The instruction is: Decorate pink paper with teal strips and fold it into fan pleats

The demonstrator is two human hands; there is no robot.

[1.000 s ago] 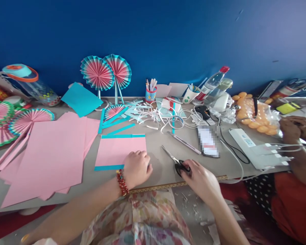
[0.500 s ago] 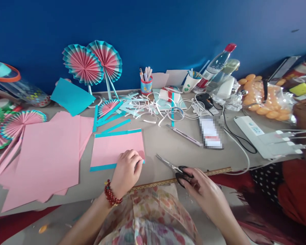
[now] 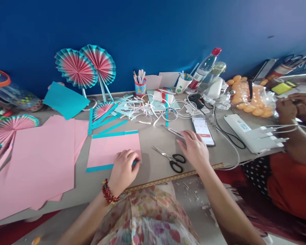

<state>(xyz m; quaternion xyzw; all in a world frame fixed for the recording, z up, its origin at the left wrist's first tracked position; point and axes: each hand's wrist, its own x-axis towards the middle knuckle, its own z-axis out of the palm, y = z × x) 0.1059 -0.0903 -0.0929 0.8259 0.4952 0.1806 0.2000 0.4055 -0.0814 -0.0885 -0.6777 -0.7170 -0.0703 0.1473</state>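
A pink paper sheet (image 3: 112, 148) with teal strips along its top and bottom edges lies on the grey table. My left hand (image 3: 123, 170), with a red bead bracelet at the wrist, rests curled on the sheet's lower right corner. Black-handled scissors (image 3: 172, 159) lie free on the table to its right. My right hand (image 3: 193, 148) hovers past them with fingers spread, holding nothing, its fingertips close to a slim silver utility knife (image 3: 172, 131) and a phone (image 3: 203, 130).
A stack of pink sheets (image 3: 38, 153) covers the left. Finished paper fans (image 3: 85, 66) stand at the wall, with paper scraps (image 3: 140, 110), a pen cup (image 3: 140, 86) and a bottle (image 3: 202, 69). Another person's hands (image 3: 293, 107) work at the right beside a power strip (image 3: 250, 134).
My right hand has let go of the scissors, which now lie on the table, and has moved forward toward the knife and phone. My left hand stays on the sheet's corner.
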